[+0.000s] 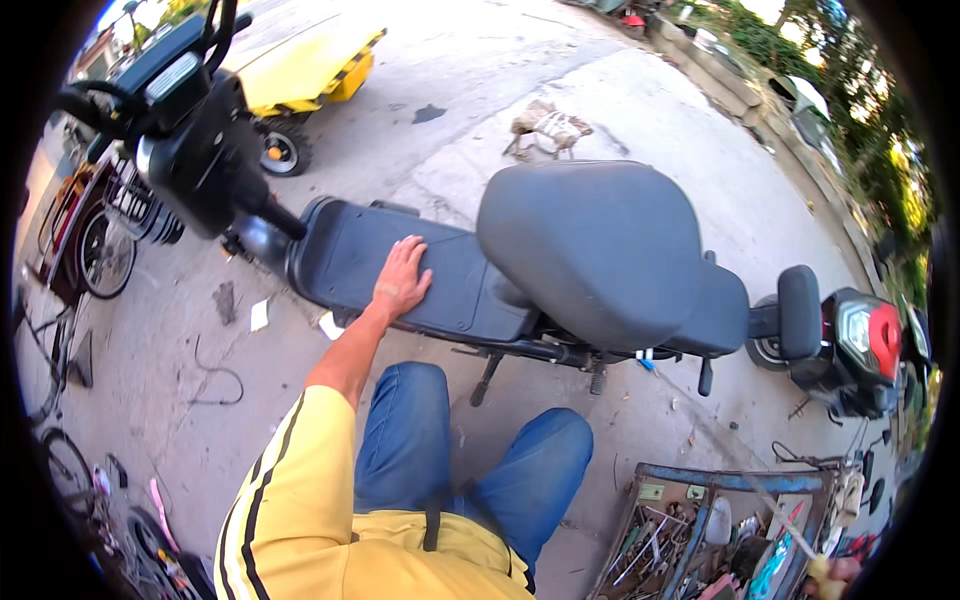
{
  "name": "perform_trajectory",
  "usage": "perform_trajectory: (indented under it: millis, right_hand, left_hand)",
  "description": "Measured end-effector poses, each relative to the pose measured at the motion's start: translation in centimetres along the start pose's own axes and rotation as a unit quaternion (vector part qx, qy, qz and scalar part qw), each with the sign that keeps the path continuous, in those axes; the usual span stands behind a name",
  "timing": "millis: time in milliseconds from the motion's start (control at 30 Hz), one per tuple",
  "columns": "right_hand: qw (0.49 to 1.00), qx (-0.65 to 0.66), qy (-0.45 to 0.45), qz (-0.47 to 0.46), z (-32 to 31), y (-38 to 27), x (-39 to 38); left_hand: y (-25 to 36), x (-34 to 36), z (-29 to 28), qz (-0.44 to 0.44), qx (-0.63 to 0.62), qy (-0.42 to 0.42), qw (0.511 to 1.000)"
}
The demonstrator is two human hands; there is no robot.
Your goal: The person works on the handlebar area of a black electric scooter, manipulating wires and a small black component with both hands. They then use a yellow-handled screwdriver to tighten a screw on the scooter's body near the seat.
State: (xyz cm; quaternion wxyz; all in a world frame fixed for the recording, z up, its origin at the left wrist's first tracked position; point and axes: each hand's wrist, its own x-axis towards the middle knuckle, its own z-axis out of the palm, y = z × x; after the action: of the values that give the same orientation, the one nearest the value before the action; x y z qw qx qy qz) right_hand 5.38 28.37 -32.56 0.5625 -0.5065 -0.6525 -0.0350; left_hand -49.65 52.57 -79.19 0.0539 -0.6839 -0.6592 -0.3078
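Note:
My left hand (402,278) lies flat on the black footboard (355,255) of an electric scooter, fingers stretched out and holding nothing. The scooter stands across in front of me, its handlebar column (200,150) at the left. Its black padded seat (595,250) is tilted beside the footboard. At the lower right edge, my right hand (848,572) is partly in view and blurred. It appears closed round the yellowish handle of a long thin screwdriver (795,530), over the tool tray (740,480). That tray holds many loose tools and small parts.
A yellow flatbed cart (310,65) stands behind the scooter at the left. Bicycles (105,250) line the left edge. A scooter with a red tail light (850,345) is at the right. A crumpled cloth-like heap (548,128) and a bent cable (220,380) lie on the concrete.

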Motion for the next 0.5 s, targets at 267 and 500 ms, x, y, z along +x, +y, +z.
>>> perform_trajectory:
  millis: [267, 500]
  right_hand:
    - [0.898, 0.339, -0.280, -0.035, 20.9, 4.2, -7.6]
    - [0.918, 0.298, -0.196, -0.174, 39.9, 8.3, -14.5]
  left_hand:
    - [0.1, 1.0, 4.1, 0.004, -0.020, 0.003, 1.000]
    - [-2.6, -0.7, 3.3, 0.024, -0.194, -0.008, 0.981]
